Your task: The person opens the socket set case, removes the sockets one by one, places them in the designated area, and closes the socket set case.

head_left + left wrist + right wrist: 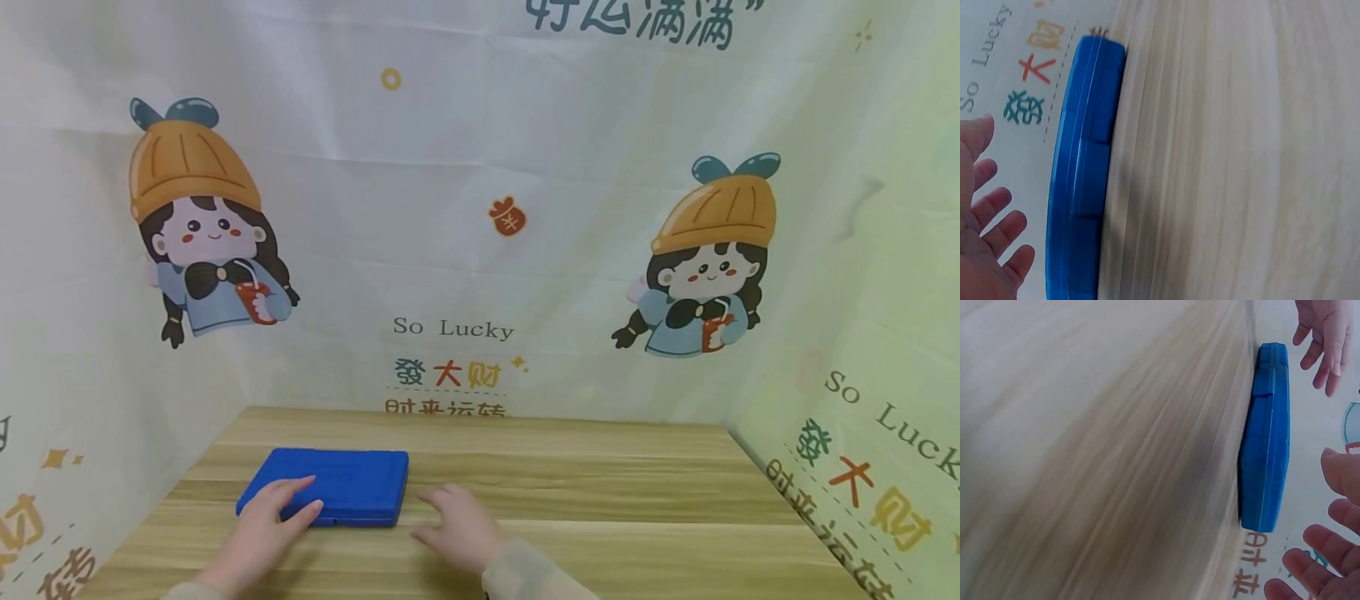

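A flat blue plastic case [352, 483], lid closed, lies on the wooden table at the left. In the left wrist view the latch on the case's front edge [1090, 181] faces the camera. Over the case's near left part, my left hand [266, 521] hovers with its fingers spread, holding nothing. My right hand [461, 525] is just past the case's right end, fingers loosely bent and apart from it. Both hands appear in the right wrist view, the left hand [1325, 340] beyond the case and the right hand [1329, 550] nearer.
The wooden table [600, 483] extends to the right of the case. A pale printed cloth [450, 275] with cartoon figures and lettering hangs behind the table and along both sides.
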Action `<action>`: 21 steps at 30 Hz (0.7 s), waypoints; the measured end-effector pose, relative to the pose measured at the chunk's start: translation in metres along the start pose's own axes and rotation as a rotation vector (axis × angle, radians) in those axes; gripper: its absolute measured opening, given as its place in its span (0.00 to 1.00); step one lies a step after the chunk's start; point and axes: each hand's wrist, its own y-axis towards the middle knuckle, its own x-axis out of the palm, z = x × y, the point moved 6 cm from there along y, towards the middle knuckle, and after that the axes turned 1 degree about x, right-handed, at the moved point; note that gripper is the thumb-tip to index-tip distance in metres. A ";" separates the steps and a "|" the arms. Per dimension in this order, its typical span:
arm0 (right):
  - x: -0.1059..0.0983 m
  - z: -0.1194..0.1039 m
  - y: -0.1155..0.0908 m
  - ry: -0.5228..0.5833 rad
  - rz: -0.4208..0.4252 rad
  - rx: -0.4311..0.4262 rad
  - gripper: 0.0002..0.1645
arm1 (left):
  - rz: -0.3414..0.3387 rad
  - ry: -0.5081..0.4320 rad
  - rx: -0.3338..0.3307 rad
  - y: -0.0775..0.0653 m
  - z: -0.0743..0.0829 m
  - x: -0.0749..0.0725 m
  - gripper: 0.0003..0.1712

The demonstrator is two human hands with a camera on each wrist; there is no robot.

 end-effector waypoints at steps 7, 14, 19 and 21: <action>0.021 -0.002 0.026 0.085 -0.014 0.099 0.31 | 0.060 0.076 0.021 0.008 -0.025 -0.004 0.32; 0.043 0.002 0.045 0.165 -0.048 0.216 0.33 | 0.016 0.070 -0.093 0.018 -0.054 -0.011 0.36; 0.050 0.005 0.052 0.205 -0.057 0.274 0.34 | -0.067 0.061 -0.190 0.022 -0.069 -0.013 0.45; 0.053 0.007 0.054 0.223 -0.062 0.289 0.34 | -0.088 0.057 -0.199 0.022 -0.072 -0.012 0.47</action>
